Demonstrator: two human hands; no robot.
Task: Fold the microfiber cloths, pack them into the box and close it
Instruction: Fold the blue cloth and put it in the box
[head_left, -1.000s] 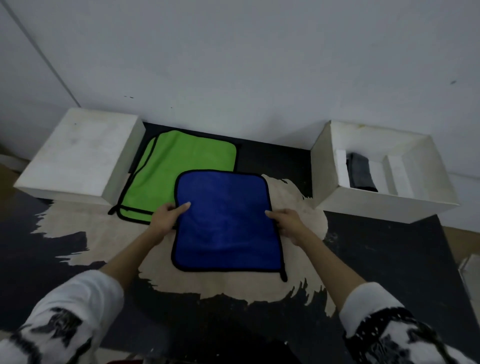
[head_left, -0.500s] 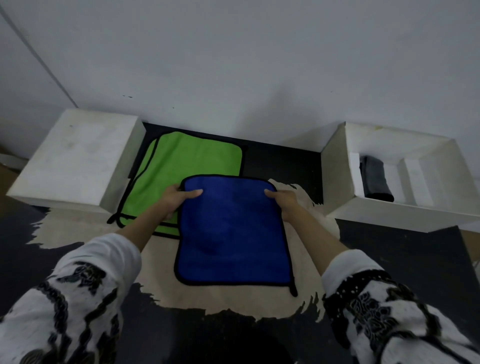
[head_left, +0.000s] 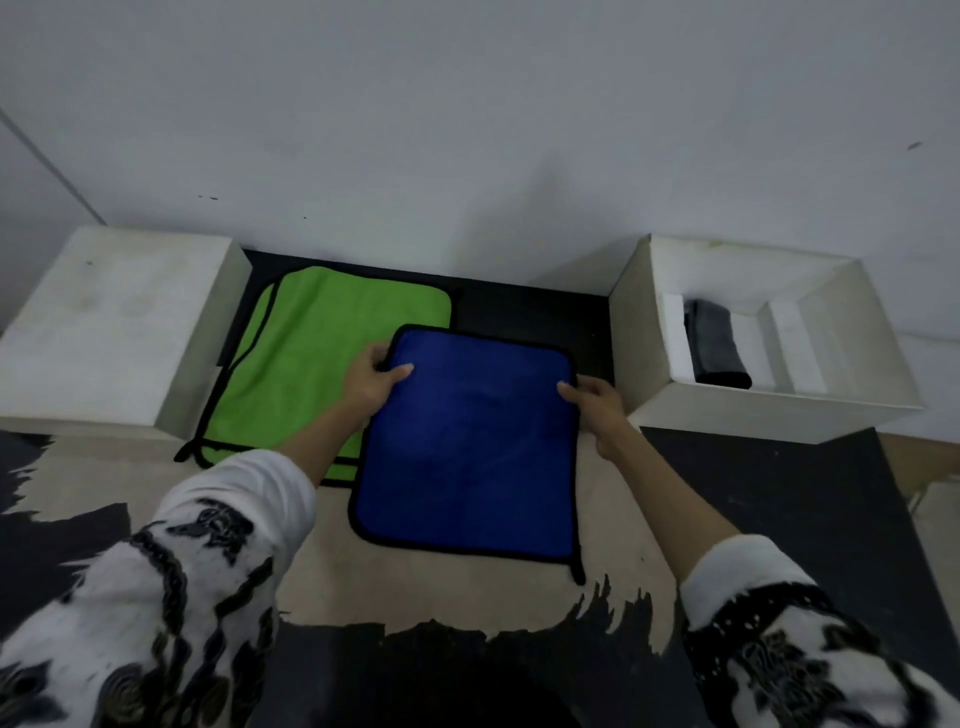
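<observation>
At far left, a white lid (head_left: 109, 327) lies flat on the table (head_left: 779, 519), against the wall. Just beside it a green cloth (head_left: 311, 358) is spread flat, its near right part tucked under a blue cloth (head_left: 467, 447) that lies open in the middle of the table.

A person in patterned white sleeves works the blue cloth's far edge. The left hand (head_left: 371, 382) pinches the far left corner, thumb on top and fingers curled under the black hem. The right hand (head_left: 597, 402) is at the far right corner, its fingers bent over the hem; whether they have closed on the fabric or only rest on it cannot be told from this view.

At right stands the open white box (head_left: 779, 410), well apart from the blue cloth, with a dark folded cloth (head_left: 717, 345) already set between white dividers inside.

By the look of things, the first fold of the blue cloth is about to begin, with two cloths yet to pack and the box yet to close. The risks are plain enough. If the right hand's hold is loose, that corner could slip as the edge is lifted, and the fold would land skewed. Because the blue cloth overlaps the green one, a hasty pull could drag or rumple the green one with it. A crooked or bulky fold may not fit the narrow slot between the dividers.
</observation>
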